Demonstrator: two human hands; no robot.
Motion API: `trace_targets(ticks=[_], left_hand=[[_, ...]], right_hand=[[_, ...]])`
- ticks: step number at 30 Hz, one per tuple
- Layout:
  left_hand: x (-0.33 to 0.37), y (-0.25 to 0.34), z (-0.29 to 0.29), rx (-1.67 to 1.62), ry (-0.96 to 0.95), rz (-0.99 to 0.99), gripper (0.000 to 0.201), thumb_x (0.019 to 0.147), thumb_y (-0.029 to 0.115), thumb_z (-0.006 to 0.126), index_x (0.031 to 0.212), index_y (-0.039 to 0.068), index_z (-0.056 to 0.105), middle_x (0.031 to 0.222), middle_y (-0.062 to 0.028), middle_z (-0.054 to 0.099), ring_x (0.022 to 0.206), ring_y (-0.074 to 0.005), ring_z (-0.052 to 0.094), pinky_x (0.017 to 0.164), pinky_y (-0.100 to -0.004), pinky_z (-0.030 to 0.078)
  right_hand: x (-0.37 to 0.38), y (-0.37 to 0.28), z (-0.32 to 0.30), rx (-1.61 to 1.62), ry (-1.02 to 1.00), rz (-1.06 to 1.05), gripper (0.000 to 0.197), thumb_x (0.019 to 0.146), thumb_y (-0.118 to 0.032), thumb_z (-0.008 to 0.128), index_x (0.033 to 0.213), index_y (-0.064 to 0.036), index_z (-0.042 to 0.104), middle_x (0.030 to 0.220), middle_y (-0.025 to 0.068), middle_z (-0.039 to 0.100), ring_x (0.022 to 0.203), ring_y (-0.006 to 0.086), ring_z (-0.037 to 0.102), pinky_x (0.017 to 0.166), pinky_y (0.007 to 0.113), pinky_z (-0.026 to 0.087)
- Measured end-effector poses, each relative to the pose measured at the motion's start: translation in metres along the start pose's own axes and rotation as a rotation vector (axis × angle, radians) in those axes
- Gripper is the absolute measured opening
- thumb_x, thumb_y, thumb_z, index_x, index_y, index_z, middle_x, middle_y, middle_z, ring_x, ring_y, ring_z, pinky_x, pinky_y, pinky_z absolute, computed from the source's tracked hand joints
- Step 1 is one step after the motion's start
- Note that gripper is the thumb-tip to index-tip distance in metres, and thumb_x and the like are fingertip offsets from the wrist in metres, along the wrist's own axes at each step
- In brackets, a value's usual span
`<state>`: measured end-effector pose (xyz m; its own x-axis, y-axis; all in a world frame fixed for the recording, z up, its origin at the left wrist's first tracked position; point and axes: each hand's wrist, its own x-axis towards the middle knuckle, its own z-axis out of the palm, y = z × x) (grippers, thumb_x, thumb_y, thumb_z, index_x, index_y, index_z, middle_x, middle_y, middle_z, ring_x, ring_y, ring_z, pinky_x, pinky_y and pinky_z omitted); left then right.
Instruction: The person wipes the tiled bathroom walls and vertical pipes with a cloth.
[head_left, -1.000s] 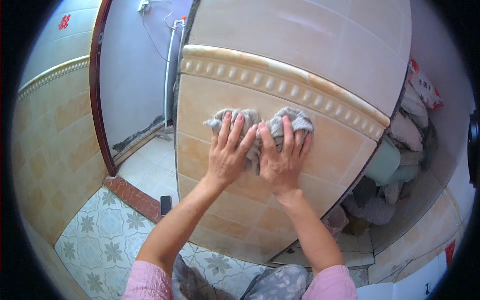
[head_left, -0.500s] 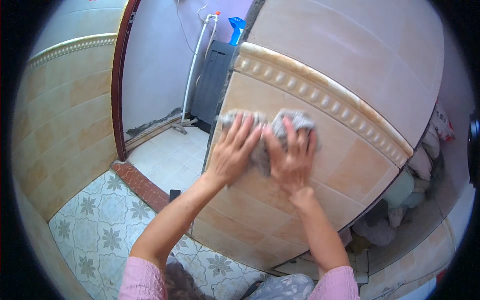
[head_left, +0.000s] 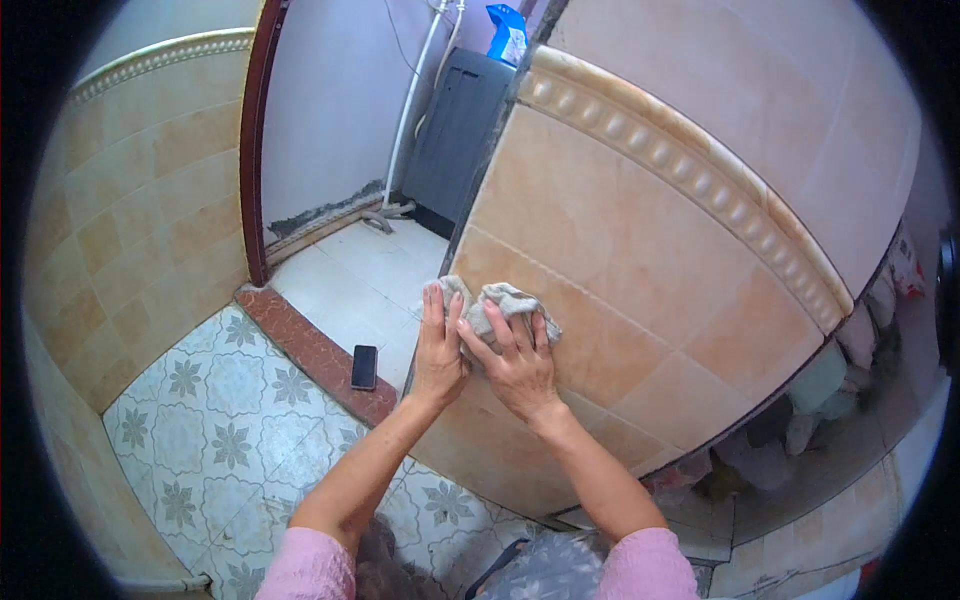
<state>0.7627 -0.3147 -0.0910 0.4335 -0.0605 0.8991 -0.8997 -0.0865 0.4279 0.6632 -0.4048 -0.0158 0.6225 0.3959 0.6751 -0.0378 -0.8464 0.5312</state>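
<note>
A crumpled grey cloth [head_left: 522, 302] lies pressed against the beige tiled wall [head_left: 640, 290], near that wall's left edge. My left hand [head_left: 440, 355] holds its left part, fingers pointing up and laid over the fabric. Just to the right, my right hand [head_left: 520, 372] presses on the larger bunched part, its fingers bent and slightly apart. The two hands are nearly touching. Whether the cloth is one piece or two, I cannot tell, since the fingers cover its middle.
Left of the wall is a doorway with a red-brown sill [head_left: 310, 345], a black phone [head_left: 364, 368] lying on it. Beyond stand a dark grey cabinet-like unit [head_left: 455, 135] and a white pipe [head_left: 405, 125]. Bundled bags [head_left: 820, 385] fill the space at right. Patterned tiles [head_left: 210, 420] cover the floor.
Both hands have slid the cloth down the wall, away from the raised border strip. The view has tilted downward, and the phone on the sill now shows whole.
</note>
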Motion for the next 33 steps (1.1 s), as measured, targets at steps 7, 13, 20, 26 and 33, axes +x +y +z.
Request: trace_targets(ticks=[7, 13, 20, 26, 33], left_hand=[[-0.012, 0.054, 0.025, 0.001, -0.073, 0.102, 0.058, 0.084, 0.001, 0.052, 0.138, -0.002, 0.032, 0.148, -0.0266, 0.016, 0.136, -0.0473, 0.016, 0.109, -0.0522, 0.022], [-0.043, 0.114, 0.061, -0.114, -0.376, 0.492, 0.054, 0.081, 0.012, 0.053, 0.133, 0.005, 0.042, 0.143, -0.019, 0.034, 0.132, -0.0397, 0.032, 0.105, -0.046, 0.033], [-0.089, 0.122, 0.073, -0.149, -0.524, 0.759, 0.051, 0.085, 0.019, 0.047, 0.135, 0.011, 0.042, 0.139, -0.0118, 0.043, 0.127, -0.0265, 0.043, 0.092, -0.0345, 0.042], [-0.072, 0.074, 0.044, 0.012, -0.469, 0.635, 0.053, 0.086, 0.019, 0.046, 0.138, 0.012, 0.039, 0.139, -0.0141, 0.042, 0.125, -0.0277, 0.045, 0.096, -0.0378, 0.041], [-0.064, 0.011, 0.007, 0.141, -0.211, 0.136, 0.063, 0.082, 0.018, 0.056, 0.137, -0.001, 0.032, 0.138, -0.0329, 0.032, 0.128, -0.0434, 0.037, 0.098, -0.0462, 0.037]], right_hand=[[-0.048, 0.015, -0.036, -0.056, 0.057, 0.221, 0.043, 0.082, -0.014, 0.055, 0.121, -0.0322, 0.056, 0.133, 0.004, 0.042, 0.118, 0.027, 0.047, 0.097, 0.049, 0.038], [-0.15, 0.055, -0.075, -0.219, 0.193, 0.353, 0.048, 0.079, -0.016, 0.065, 0.123, -0.0234, 0.046, 0.138, 0.0145, 0.035, 0.123, 0.0396, 0.04, 0.102, 0.058, 0.028], [-0.236, 0.035, -0.092, -0.292, -0.104, 0.718, 0.05, 0.079, -0.014, 0.058, 0.127, -0.0167, 0.044, 0.141, 0.0253, 0.026, 0.128, 0.0486, 0.028, 0.104, 0.062, 0.02], [-0.191, 0.022, -0.051, -0.331, -0.015, 0.47, 0.046, 0.082, -0.021, 0.053, 0.128, -0.0151, 0.05, 0.141, 0.0239, 0.029, 0.126, 0.0459, 0.031, 0.103, 0.061, 0.022], [-0.064, -0.022, 0.006, -0.092, 0.029, 0.31, 0.041, 0.083, -0.024, 0.056, 0.124, -0.0286, 0.056, 0.139, 0.0102, 0.038, 0.124, 0.034, 0.039, 0.104, 0.054, 0.027]])
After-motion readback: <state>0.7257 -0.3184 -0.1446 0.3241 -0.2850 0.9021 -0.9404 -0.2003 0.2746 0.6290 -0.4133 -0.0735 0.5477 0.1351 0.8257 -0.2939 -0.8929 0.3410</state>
